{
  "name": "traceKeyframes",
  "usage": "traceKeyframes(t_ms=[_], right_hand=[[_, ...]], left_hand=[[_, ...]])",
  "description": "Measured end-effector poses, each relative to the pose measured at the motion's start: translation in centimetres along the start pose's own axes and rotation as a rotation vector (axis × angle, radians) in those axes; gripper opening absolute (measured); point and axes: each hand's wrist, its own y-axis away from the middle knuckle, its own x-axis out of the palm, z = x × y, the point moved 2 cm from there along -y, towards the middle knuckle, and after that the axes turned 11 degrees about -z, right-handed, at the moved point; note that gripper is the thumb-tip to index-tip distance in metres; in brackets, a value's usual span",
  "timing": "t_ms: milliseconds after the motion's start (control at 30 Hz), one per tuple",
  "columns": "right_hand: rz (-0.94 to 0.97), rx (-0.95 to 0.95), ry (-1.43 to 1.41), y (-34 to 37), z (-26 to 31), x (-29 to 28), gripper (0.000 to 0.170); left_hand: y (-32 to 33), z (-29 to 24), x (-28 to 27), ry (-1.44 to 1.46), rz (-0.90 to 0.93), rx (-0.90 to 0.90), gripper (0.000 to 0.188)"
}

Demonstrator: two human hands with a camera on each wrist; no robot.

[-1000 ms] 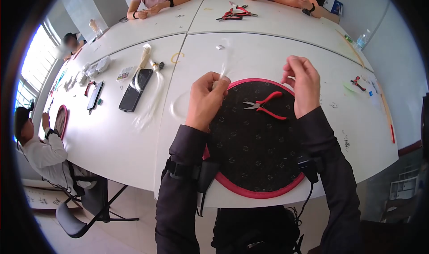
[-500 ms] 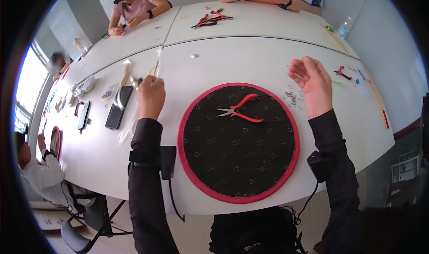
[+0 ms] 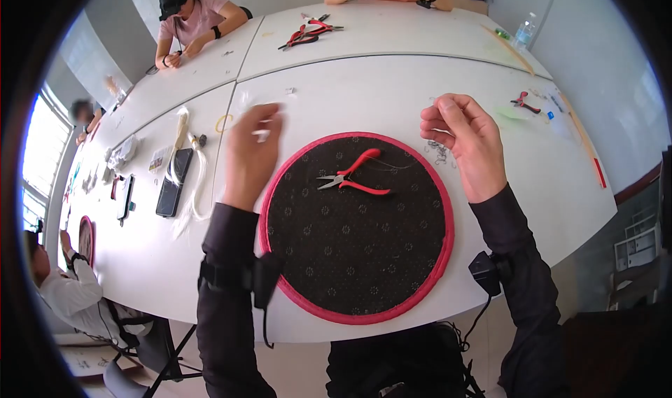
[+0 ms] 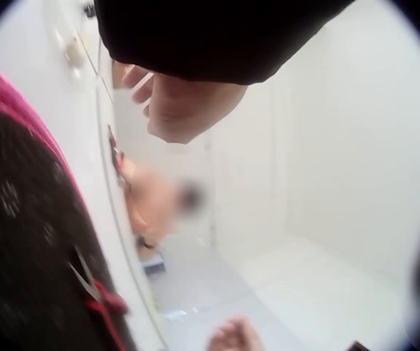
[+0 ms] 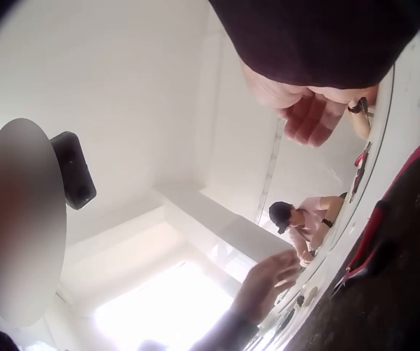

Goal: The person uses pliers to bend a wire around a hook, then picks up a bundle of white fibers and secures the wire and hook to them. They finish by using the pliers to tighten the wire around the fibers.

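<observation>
In the head view my left hand (image 3: 253, 156) is over the table left of the round mat, blurred, its fingers loosely bent. A small white patch shows between thumb and fingers; I cannot tell if it is an object. My right hand (image 3: 465, 142) is raised beyond the mat's right edge, thumb and fingertips together, seeming to pinch a thin strand too fine to see well. Red-handled pliers (image 3: 353, 174) lie with jaws apart on the black mat (image 3: 350, 251) with its red rim. A thin clear line (image 3: 388, 165) curves beside their handle.
Left of the mat are a phone (image 3: 173, 182) and pale fibre bundles (image 3: 199, 181). Small dark pieces (image 3: 439, 153) lie by the right hand. More pliers (image 3: 308, 35) are at the back, another pair (image 3: 525, 102) at right. Other people sit around the table.
My left hand moved left off the mat's edge, and the clear strands it held are no longer seen in it. The right hand stays raised, its fingers closer together. The head view shifted.
</observation>
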Motion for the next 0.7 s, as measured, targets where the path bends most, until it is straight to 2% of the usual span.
traceKeyframes(t_ms=[33, 100, 133, 167, 200, 267, 367, 467, 700], right_hand=[[0.011, -0.005, 0.016, 0.2, 0.0, 0.3, 0.022], [0.029, -0.017, 0.034, 0.6, 0.2, 1.1, 0.022], [0.034, -0.025, 0.038, 0.8, 0.3, 1.5, 0.023], [0.039, -0.034, 0.043, 0.9, 0.4, 1.7, 0.023], [0.046, -0.026, 0.039, 1.0, 0.4, 1.8, 0.024], [0.055, -0.011, 0.032, 1.2, 0.4, 1.8, 0.024], [0.07, 0.066, 0.053, 1.5, 0.4, 1.8, 0.025], [0.133, 0.15, 0.144, 2.1, 0.5, 2.2, 0.026], [0.248, 0.134, 0.315, 2.8, -1.3, 2.6, 0.028]], left_hand=[[0.6, -2.7, 0.9, 0.168, 0.13, -0.056, 0.025], [2.5, -7.9, 2.5, 0.297, 0.341, -0.143, 0.029], [3.3, -9.4, 3.6, 0.397, 0.376, -0.169, 0.029], [3.7, -10.2, 4.2, 0.37, 0.454, -0.106, 0.032], [4.1, -10.6, 4.9, 0.38, 0.439, -0.076, 0.03], [4.5, -10.8, 5.3, 0.361, 0.441, -0.145, 0.028], [4.9, -9.9, 5.7, 0.486, 0.383, -0.317, 0.028], [5.4, -8.7, 5.7, 0.538, 0.319, -0.386, 0.028], [6.0, -7.6, 4.2, 0.635, 0.313, -0.544, 0.026]])
